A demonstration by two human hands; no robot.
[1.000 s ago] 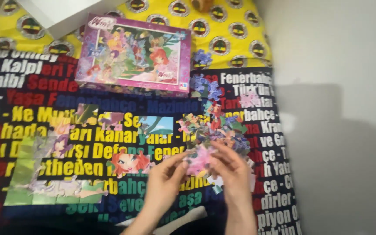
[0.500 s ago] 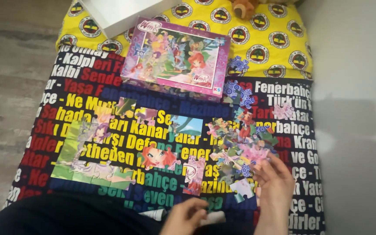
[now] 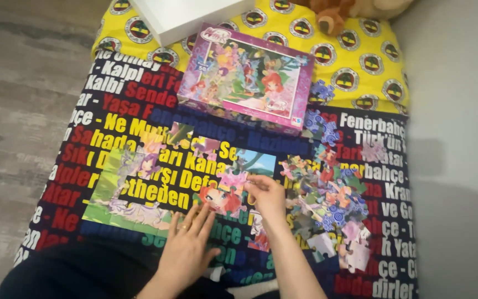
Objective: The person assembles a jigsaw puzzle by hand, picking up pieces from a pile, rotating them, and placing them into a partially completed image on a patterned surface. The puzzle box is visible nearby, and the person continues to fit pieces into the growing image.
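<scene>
Puzzle piece (image 3: 232, 180), pink, sits pinched in the right hand (image 3: 266, 195) at frame centre, touching the red-haired cluster (image 3: 221, 200) below it. Left hand (image 3: 188, 243) lies flat, fingers spread, lower centre on the printed blanket (image 3: 112, 113). Part-built puzzle edge (image 3: 123, 213) runs along the lower left. Loose pieces (image 3: 327, 202) crowd the right; the box lid (image 3: 247, 77) lies above.

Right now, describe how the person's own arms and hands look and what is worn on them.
Both forearms are bare, with no sleeves in view. The left hand wears a thin gold-coloured ring on one finger. The right hand shows no ring, watch or glove that can be made out. No bracelets or markings are visible on either arm.
</scene>
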